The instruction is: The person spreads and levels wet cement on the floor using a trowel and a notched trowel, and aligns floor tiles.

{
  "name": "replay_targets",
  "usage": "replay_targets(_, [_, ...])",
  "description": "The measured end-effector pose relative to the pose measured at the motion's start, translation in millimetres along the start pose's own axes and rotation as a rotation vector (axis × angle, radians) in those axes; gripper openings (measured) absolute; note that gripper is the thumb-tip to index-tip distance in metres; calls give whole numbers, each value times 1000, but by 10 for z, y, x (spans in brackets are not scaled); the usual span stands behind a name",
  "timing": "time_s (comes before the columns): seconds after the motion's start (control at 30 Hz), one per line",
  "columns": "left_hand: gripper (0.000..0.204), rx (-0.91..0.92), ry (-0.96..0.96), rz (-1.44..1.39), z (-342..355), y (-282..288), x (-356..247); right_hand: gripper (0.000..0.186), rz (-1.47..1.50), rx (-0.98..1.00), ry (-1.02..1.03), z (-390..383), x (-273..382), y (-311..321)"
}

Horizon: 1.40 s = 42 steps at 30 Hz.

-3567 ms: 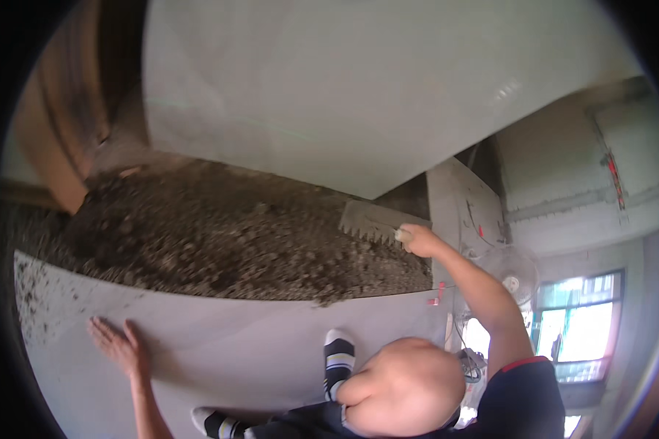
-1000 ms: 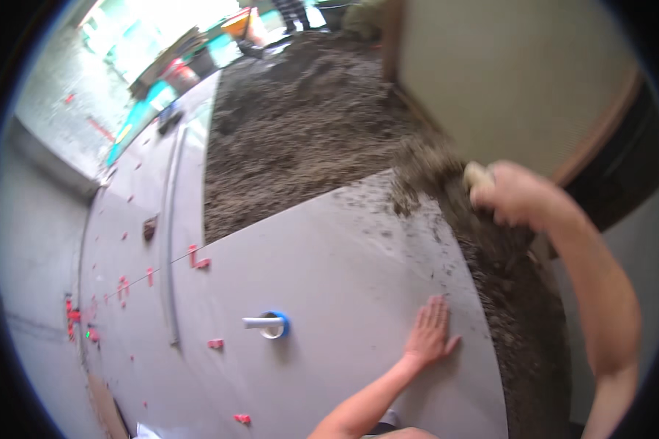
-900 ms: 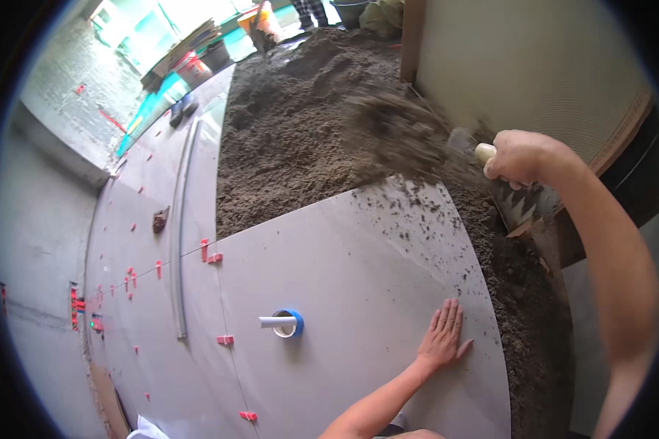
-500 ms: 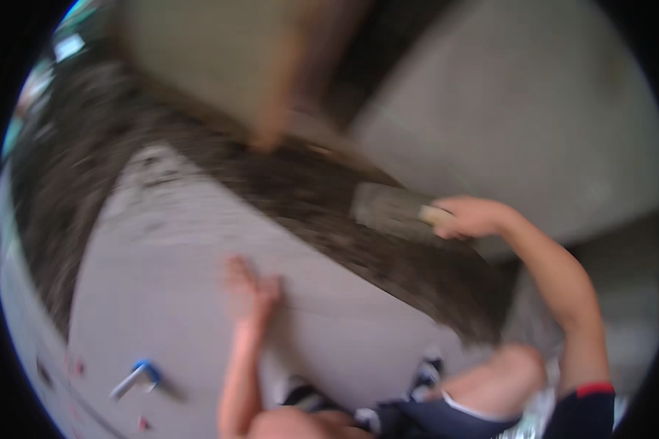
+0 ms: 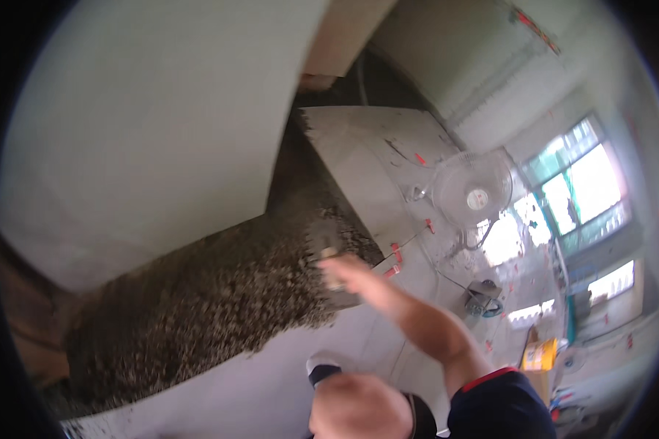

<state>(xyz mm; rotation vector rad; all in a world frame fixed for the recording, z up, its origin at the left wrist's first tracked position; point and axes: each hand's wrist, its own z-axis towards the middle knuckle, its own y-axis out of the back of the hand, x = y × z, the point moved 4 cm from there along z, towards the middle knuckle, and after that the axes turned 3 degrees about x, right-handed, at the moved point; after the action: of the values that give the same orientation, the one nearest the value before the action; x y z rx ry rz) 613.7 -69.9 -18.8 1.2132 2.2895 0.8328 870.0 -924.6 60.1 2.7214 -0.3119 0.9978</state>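
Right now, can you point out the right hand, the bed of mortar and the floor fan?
right hand [image 5: 344, 272], head view, on the blurred back of the hand.
mortar bed [image 5: 198, 307], head view, on the middle of its rough grey surface.
floor fan [image 5: 474, 192], head view, on the round grille.

The right hand [image 5: 348, 272] reaches out, motion-blurred, over a rough bed of dark grey gravelly mortar [image 5: 205, 307], closed around the pale handle of a flat trowel [image 5: 326, 245] whose blade lies at the mortar's edge; the grip itself is too smeared to read finely. The left hand does not show. Above the mortar leans a large pale grey tile slab [image 5: 146, 124]. To the right lie laid light grey floor tiles [image 5: 373, 154] with small red spacer clips [image 5: 395, 252] along their joints. A white round electric fan [image 5: 472, 192] stands beyond them, near bright windows [image 5: 571, 183]. A dark shoe with a white toe [image 5: 322, 366] rests on the tile below.
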Motion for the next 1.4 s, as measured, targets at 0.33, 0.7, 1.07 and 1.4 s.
replay_targets(0.33, [69,328,-475,472,-983,1416,-5342,37,24,-76,430,43,-567,12])
replay_targets(0.7, [71,108,-1280,271,-1459,-2622,-9284,55,-681,-1046,247,3,-2174,3693])
replay_targets(1.07, [48,202,-984,255,-1503,-2874,-9799,66,-796,-913,178,172,-1880,3788])
replay_targets(1.4, [47,266,-1159,312,-1498,-2722,-9764,73,-866,-890,105,228,-1907,3843])
